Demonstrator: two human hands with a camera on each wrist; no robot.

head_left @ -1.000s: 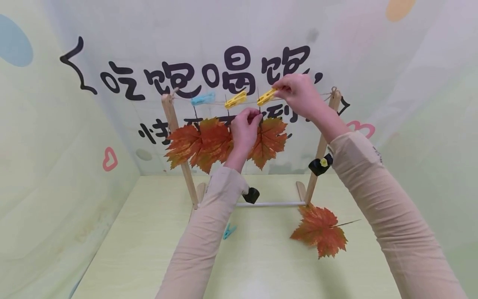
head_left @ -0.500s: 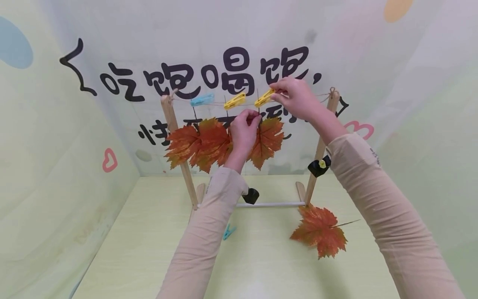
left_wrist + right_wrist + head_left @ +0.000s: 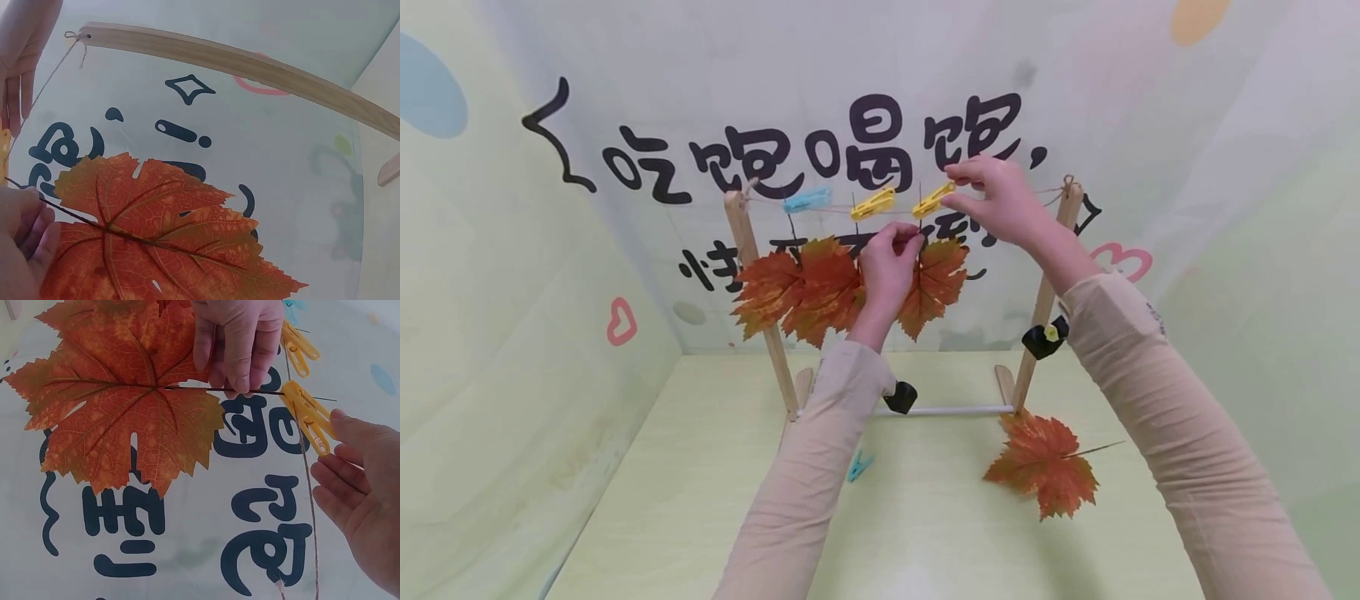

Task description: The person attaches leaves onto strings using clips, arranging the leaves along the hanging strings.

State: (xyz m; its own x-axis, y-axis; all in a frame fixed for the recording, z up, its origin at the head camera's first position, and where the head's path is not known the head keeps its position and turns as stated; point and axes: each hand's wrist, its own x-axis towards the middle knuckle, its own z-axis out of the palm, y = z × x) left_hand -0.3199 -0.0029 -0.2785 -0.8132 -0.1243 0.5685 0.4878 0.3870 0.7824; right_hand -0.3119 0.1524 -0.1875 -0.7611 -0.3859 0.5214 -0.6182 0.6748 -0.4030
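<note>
My left hand [image 3: 889,268] pinches the dark stem of an orange-red maple leaf [image 3: 134,394] just below the string [image 3: 310,512]. A yellow clothespin [image 3: 306,415] clips that stem to the string. Around the clothespin's handle end my right hand [image 3: 1000,200] has its thumb and fingers spread; the thumb tip is at or very near one handle, and contact is hard to tell. To the left, another yellow clothespin [image 3: 872,203] and a light blue clothespin [image 3: 807,199] are on the string. Two more maple leaves [image 3: 823,287] hang there, overlapping, partly behind my left hand.
Wooden posts [image 3: 1042,304] hold the string at both ends, joined low down by a white rod [image 3: 958,410]. On the table [image 3: 940,517] lie a loose maple leaf [image 3: 1045,467] at the right and a blue clothespin [image 3: 860,466] near my left forearm. A printed cloth hangs behind.
My right thumb and fingers have spread apart from their pinch on the yellow clothespin, which stays on the string. The left hand keeps its pinch on the stem, almost unmoved.
</note>
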